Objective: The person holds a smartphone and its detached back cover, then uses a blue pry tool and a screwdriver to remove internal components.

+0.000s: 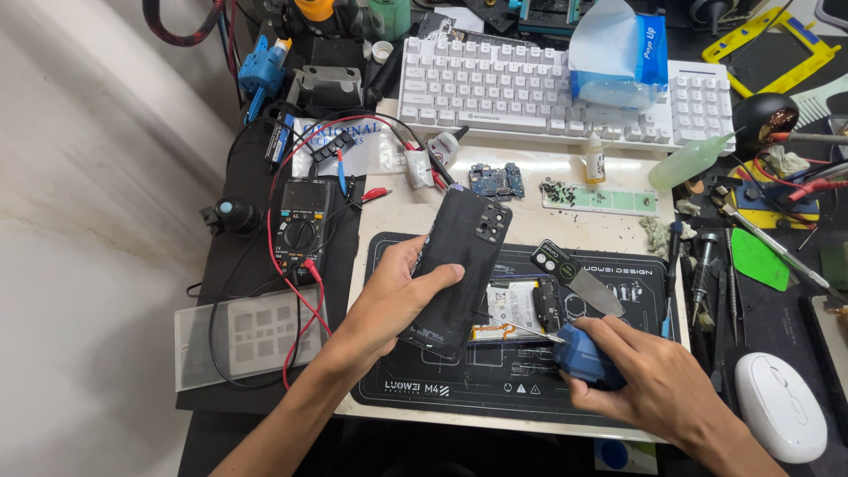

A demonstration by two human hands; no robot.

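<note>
Head view: our left hand (397, 296) grips a black back cover (459, 265), fingers wrapped round its left edge and thumb across its face, holding it tilted up off the phone (517, 309) beneath. The phone lies open on the black mat (424, 389), its battery and inner parts showing to the right of the cover. Our right hand (645, 375) is closed round the blue handle of a screwdriver (583, 358), whose thin shaft points left, with the tip over the phone's lower edge; we cannot tell if it touches.

Just right of the phone a metal pry tool (579, 278) lies on the mat. Beyond the mat a small circuit board (496, 181) sits on the pale board, near a green strip (601, 199) strewn with dark bits and a small bottle (597, 159). A white keyboard (495, 88) runs across the back, a blue tissue pack (618, 57) resting on it. Left of the mat stands a multimeter (302, 225) with red and black leads, and nearer us a clear plastic tray (247, 331). At the right edge lies a white mouse (780, 406), with screwdrivers and tweezers (707, 265) between it and the mat
</note>
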